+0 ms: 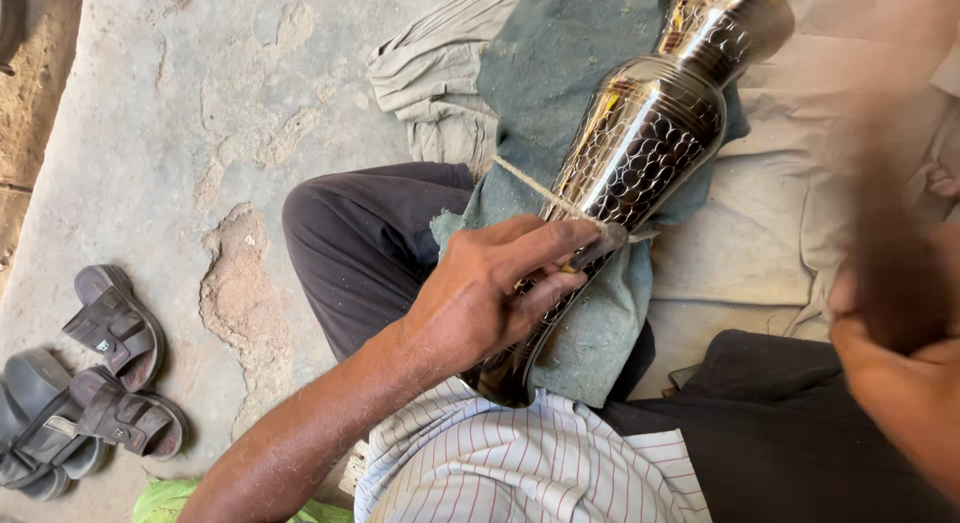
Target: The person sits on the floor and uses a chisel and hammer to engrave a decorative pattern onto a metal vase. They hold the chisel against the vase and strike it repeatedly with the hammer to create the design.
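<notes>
A shiny metal vase (640, 153) with a hammered scale pattern lies slanted across my lap on a grey-green cloth (545, 73). A thin string (530, 186) runs across its body. My left hand (480, 293) rests on the vase's lower part and pinches a small dark punch tool (600, 249) against the metal. My right hand (895, 373) is raised at the right edge, blurred by motion, closed around a dark blurred handle (890, 233); what tool it belongs to cannot be made out.
I sit on a rough concrete floor (200, 113) with a chipped patch. A pale beige cloth (760, 233) is spread under the vase. Sandals (110, 383) lie at the lower left. Something green (165, 501) lies at the bottom edge.
</notes>
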